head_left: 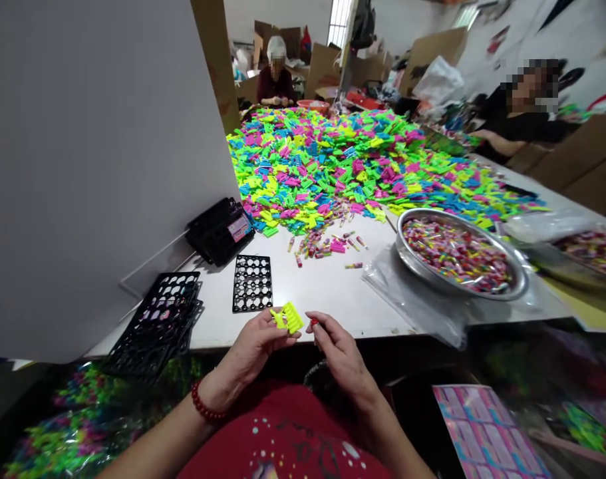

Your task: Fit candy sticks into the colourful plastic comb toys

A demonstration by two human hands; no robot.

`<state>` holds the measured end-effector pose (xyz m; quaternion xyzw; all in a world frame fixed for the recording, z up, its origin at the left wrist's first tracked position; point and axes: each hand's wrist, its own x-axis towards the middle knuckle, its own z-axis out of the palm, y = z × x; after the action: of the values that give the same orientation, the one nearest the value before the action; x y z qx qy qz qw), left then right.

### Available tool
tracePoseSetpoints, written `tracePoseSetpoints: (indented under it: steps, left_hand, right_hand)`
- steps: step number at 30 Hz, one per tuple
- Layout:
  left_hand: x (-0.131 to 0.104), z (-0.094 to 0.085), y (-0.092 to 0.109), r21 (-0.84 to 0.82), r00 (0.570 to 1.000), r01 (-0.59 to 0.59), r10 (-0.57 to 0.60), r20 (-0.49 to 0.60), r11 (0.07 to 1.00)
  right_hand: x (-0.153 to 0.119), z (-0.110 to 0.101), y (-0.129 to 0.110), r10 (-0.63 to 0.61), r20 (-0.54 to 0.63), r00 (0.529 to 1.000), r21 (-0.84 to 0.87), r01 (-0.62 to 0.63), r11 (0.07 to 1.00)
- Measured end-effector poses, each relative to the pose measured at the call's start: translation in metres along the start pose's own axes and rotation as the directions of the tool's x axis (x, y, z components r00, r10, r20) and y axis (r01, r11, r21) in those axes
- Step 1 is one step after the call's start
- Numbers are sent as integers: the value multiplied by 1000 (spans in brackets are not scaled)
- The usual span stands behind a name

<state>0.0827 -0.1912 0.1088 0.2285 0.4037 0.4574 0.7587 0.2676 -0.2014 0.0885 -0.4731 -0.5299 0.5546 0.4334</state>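
My left hand (257, 342) holds a yellow plastic piece (291, 318) with slots, just above the table's front edge. Close by on the right, my right hand (336, 342) pinches a small red item (313, 322) between thumb and fingertips. A black grid tray (253, 283) lies flat on the white table (307, 285) beyond my left hand. Small wrapped pieces (315, 245) are scattered farther back, with a pink plastic piece (337, 247) among them.
A large heap of coloured plastic pieces (327, 166) covers the back. Metal bowl (401, 249) of wrapped pieces at right, over a plastic bag (417, 299). Stacked black grids (157, 319) and black trays (215, 233) at left beside a grey panel (98, 166). Two people sit beyond.
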Motion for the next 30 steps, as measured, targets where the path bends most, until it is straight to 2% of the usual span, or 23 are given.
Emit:
tracePoseSetpoints:
  steps: [5,9,15,23,30]
  left_hand:
    - [2,-2,1,46,999,18,-16,-36,999]
    - [2,-2,2,7,996,80,-80,44,997]
    - [2,-4,0,60,989,89,-95,111,994]
    - [4,-1,-4,134,995,72,-80,53,988]
    - [3,3,-7,258,1000,-4,-1,16,966]
  right_hand:
    - [2,-1,-5,5,28,1000,115,-8,993]
    - [-1,3,-7,83,90,992,240,-102,965]
    - [-2,4,-1,100,130,987,342,-139,929]
    - [-1,5,3,147,140,979,491,-197,849]
    - [1,6,4,167,149,975,573,-223,789]
